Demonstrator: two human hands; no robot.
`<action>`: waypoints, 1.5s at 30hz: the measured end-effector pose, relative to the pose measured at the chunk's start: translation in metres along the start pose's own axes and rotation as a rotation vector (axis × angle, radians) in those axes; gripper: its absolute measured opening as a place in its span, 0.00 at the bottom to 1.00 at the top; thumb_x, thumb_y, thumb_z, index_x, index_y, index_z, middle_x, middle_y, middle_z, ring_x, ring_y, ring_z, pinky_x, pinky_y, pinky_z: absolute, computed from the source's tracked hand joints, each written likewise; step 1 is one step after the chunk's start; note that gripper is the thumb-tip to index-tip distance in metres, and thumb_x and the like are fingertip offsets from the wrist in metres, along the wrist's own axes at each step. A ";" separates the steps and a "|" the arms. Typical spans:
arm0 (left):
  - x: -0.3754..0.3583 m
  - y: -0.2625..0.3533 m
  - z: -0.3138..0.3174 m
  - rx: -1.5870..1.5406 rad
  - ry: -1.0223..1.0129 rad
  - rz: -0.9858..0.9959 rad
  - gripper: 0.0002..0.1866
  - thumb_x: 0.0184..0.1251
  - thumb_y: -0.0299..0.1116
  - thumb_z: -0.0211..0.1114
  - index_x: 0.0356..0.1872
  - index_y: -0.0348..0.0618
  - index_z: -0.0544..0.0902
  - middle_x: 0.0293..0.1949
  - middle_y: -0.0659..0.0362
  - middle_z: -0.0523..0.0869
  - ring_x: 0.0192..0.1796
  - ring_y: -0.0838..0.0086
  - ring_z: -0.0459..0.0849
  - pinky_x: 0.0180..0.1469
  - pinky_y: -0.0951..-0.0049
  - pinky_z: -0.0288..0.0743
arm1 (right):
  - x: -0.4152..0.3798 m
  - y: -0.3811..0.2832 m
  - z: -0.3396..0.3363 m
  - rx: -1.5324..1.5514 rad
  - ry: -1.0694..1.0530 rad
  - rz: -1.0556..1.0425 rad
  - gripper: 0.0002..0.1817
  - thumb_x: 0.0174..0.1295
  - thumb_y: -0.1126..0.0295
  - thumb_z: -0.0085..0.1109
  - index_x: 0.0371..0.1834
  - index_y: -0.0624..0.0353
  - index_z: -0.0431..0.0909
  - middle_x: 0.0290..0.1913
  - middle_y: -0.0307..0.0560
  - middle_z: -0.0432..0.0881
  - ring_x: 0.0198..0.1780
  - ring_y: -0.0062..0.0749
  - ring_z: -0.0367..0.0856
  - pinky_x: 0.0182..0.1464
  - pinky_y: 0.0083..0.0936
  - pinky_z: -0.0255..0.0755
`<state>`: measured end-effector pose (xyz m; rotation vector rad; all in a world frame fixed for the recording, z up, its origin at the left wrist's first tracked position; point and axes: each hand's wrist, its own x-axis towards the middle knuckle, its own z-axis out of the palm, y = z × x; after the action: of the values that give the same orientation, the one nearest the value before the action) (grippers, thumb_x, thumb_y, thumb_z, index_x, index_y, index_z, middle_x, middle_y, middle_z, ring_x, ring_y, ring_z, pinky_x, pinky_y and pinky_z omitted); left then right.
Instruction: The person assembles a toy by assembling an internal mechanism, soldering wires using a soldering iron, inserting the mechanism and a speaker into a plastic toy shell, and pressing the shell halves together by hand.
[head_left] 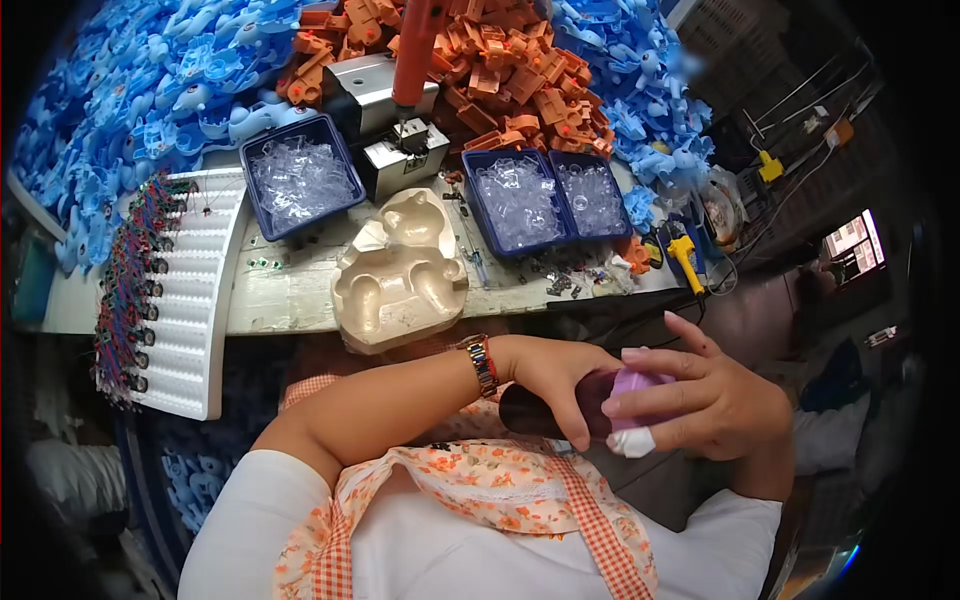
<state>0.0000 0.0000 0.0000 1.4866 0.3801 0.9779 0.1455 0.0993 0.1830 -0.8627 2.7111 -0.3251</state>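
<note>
In front of my apron, to the right of centre, is a dark purple bottle (pixel 530 411) with a lilac lid (pixel 640 383). My left hand (pixel 565 375), a watch on its wrist, is wrapped round the dark body. From the other side my right hand (pixel 700 390) has its fingers over the lilac lid; one finger carries white tape. My hands and forearm cover much of the bottle, so its full shape is hidden. On the bench edge beyond my left forearm lies a beige moulded holder (pixel 400 275) with hollows.
Blue trays (pixel 305 225) (pixel 515 245) of clear plastic parts flank a metal fixture (pixel 405 160) under a red upright tool (pixel 415 50). Behind are heaps of blue (pixel 190 90) and orange parts (pixel 540 80). A white ribbed tray (pixel 200 290) with wired parts overhangs the bench edge.
</note>
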 end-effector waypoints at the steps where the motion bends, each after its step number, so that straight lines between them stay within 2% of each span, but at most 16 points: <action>1: -0.002 0.000 0.001 -0.039 -0.033 0.018 0.44 0.45 0.35 0.82 0.66 0.37 0.71 0.57 0.55 0.81 0.59 0.71 0.79 0.65 0.70 0.70 | 0.004 -0.002 0.000 -0.100 0.018 -0.040 0.31 0.48 0.52 0.76 0.57 0.48 0.83 0.56 0.52 0.84 0.63 0.46 0.78 0.75 0.47 0.48; 3: 0.018 -0.004 -0.002 -0.024 -0.021 0.051 0.42 0.43 0.36 0.83 0.63 0.38 0.74 0.54 0.56 0.83 0.56 0.72 0.81 0.63 0.71 0.72 | -0.004 -0.002 -0.011 -0.202 -0.029 -0.064 0.31 0.47 0.52 0.77 0.56 0.50 0.83 0.53 0.51 0.85 0.58 0.45 0.83 0.72 0.45 0.58; 6: 0.009 -0.002 -0.002 0.056 0.163 -0.016 0.38 0.40 0.39 0.83 0.58 0.39 0.78 0.49 0.57 0.86 0.50 0.73 0.83 0.57 0.72 0.75 | -0.005 -0.013 -0.001 -0.078 0.121 0.595 0.44 0.44 0.36 0.72 0.55 0.63 0.81 0.37 0.53 0.85 0.34 0.47 0.86 0.43 0.36 0.79; 11: 0.013 -0.007 -0.005 0.051 0.226 -0.005 0.39 0.41 0.41 0.83 0.57 0.40 0.78 0.49 0.56 0.86 0.50 0.72 0.83 0.57 0.71 0.75 | -0.010 0.006 0.002 -0.047 0.309 0.409 0.45 0.45 0.38 0.72 0.60 0.62 0.77 0.52 0.57 0.82 0.40 0.49 0.87 0.42 0.32 0.80; 13: 0.012 -0.008 -0.007 0.118 0.252 -0.012 0.39 0.41 0.41 0.83 0.58 0.40 0.78 0.49 0.56 0.86 0.51 0.72 0.83 0.58 0.71 0.75 | -0.010 0.012 0.004 -0.188 0.122 0.161 0.46 0.43 0.40 0.75 0.60 0.63 0.77 0.57 0.57 0.79 0.43 0.48 0.87 0.42 0.30 0.80; 17: 0.009 -0.010 -0.009 0.080 0.262 -0.029 0.39 0.41 0.40 0.83 0.58 0.39 0.78 0.50 0.56 0.86 0.52 0.72 0.83 0.59 0.71 0.75 | -0.017 -0.012 0.005 0.123 0.190 0.783 0.42 0.42 0.43 0.76 0.59 0.56 0.79 0.55 0.55 0.81 0.41 0.44 0.88 0.40 0.31 0.80; 21: 0.014 -0.008 -0.005 -0.026 0.190 -0.053 0.37 0.41 0.38 0.83 0.57 0.40 0.78 0.49 0.57 0.86 0.51 0.74 0.83 0.58 0.72 0.75 | -0.010 0.005 0.034 -0.266 0.224 0.297 0.41 0.42 0.38 0.73 0.56 0.52 0.79 0.57 0.55 0.78 0.41 0.44 0.83 0.38 0.36 0.75; 23: 0.017 -0.009 -0.004 0.053 0.196 -0.062 0.35 0.42 0.38 0.82 0.54 0.40 0.79 0.49 0.57 0.86 0.51 0.75 0.83 0.58 0.72 0.76 | -0.015 0.011 0.067 -0.230 0.384 0.300 0.40 0.42 0.38 0.73 0.57 0.50 0.78 0.48 0.53 0.77 0.37 0.42 0.79 0.34 0.35 0.72; 28: 0.028 -0.033 0.009 0.393 0.370 0.022 0.36 0.37 0.47 0.81 0.49 0.40 0.81 0.44 0.53 0.84 0.51 0.59 0.81 0.60 0.64 0.72 | -0.027 0.009 0.101 -0.343 0.529 0.403 0.35 0.40 0.40 0.71 0.50 0.48 0.78 0.45 0.51 0.77 0.30 0.37 0.77 0.26 0.31 0.68; 33: 0.035 -0.047 0.023 0.514 0.431 0.019 0.39 0.34 0.52 0.82 0.50 0.40 0.80 0.49 0.51 0.81 0.56 0.56 0.76 0.66 0.60 0.64 | -0.038 0.000 0.106 -0.354 0.486 0.499 0.32 0.42 0.40 0.70 0.46 0.49 0.79 0.42 0.48 0.77 0.29 0.38 0.80 0.27 0.31 0.73; 35: 0.046 -0.046 0.025 0.544 0.471 0.142 0.37 0.35 0.47 0.79 0.50 0.39 0.81 0.52 0.47 0.82 0.57 0.54 0.77 0.64 0.57 0.66 | -0.047 0.001 0.099 -0.302 0.435 0.478 0.32 0.37 0.41 0.72 0.42 0.51 0.81 0.39 0.48 0.78 0.30 0.39 0.81 0.28 0.32 0.74; 37: 0.054 -0.040 0.025 0.643 0.480 0.118 0.46 0.44 0.53 0.80 0.63 0.36 0.73 0.64 0.39 0.72 0.69 0.43 0.68 0.72 0.52 0.60 | -0.058 -0.005 0.078 -0.252 0.451 0.551 0.31 0.35 0.44 0.72 0.40 0.53 0.81 0.38 0.51 0.79 0.29 0.42 0.81 0.30 0.34 0.75; 40: 0.045 -0.014 0.011 0.662 0.572 0.060 0.54 0.49 0.54 0.79 0.72 0.37 0.61 0.69 0.39 0.67 0.71 0.45 0.66 0.74 0.52 0.58 | -0.099 -0.005 0.038 -0.308 0.608 0.836 0.29 0.38 0.51 0.67 0.42 0.59 0.80 0.38 0.57 0.78 0.33 0.50 0.80 0.37 0.37 0.76; 41: 0.038 -0.002 0.006 0.497 0.620 0.024 0.48 0.55 0.43 0.78 0.73 0.35 0.62 0.69 0.45 0.69 0.74 0.55 0.65 0.74 0.56 0.57 | -0.117 0.001 0.026 -0.324 0.681 0.898 0.30 0.39 0.52 0.66 0.44 0.62 0.80 0.38 0.58 0.78 0.36 0.51 0.80 0.41 0.37 0.76; 43: 0.029 0.037 -0.005 0.312 0.606 -0.051 0.38 0.62 0.42 0.73 0.69 0.34 0.68 0.65 0.47 0.74 0.71 0.58 0.70 0.73 0.58 0.60 | -0.146 0.023 0.010 -0.411 0.813 0.999 0.31 0.44 0.55 0.64 0.51 0.64 0.78 0.40 0.57 0.78 0.42 0.51 0.80 0.48 0.34 0.75; 45: 0.027 0.076 -0.006 0.129 0.689 0.132 0.28 0.66 0.42 0.68 0.61 0.34 0.77 0.57 0.47 0.81 0.65 0.61 0.76 0.68 0.62 0.66 | -0.172 0.058 -0.005 -0.535 0.818 1.206 0.29 0.53 0.57 0.62 0.57 0.62 0.76 0.45 0.56 0.80 0.47 0.50 0.80 0.53 0.33 0.73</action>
<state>-0.0121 0.0089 0.0790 1.2617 0.8566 1.5922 0.2478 0.2479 0.2034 1.1573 3.4500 0.4233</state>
